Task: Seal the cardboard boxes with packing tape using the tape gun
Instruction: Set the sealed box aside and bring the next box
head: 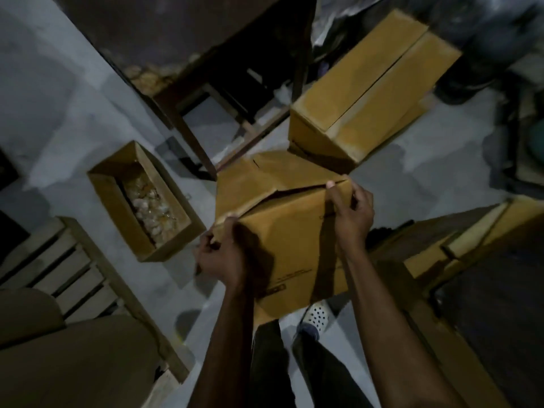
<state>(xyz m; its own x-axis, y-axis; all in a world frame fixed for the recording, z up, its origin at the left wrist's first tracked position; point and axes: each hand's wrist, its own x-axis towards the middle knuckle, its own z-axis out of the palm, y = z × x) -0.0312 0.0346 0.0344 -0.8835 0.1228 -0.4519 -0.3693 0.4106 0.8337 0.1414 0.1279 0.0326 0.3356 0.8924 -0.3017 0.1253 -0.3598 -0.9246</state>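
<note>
**Both hands clamped on the centre box**

Head view: the held box (294, 240) sits dead centre, tilted, right in front of the person's legs, with a perforated shoe (318, 315) peeking out under its near edge. The left hand (223, 260) grips the near-left corner, fingers curled over the flap edge. The right hand (351, 213) grasps the far-right corner, thumb pressed on top by the seam. The top flaps don't quite meet, and a dark gap runs along the seam between the two hands.

To the left on the pale floor (412, 172) stands an open box (164, 187) with pale lumpy contents (147, 207). Far right lies a closed box (368, 92) with a dark seam line down its top. Wooden slats (64, 260) are at near left, and a dark wooden frame (191, 142) is at far centre.
</note>
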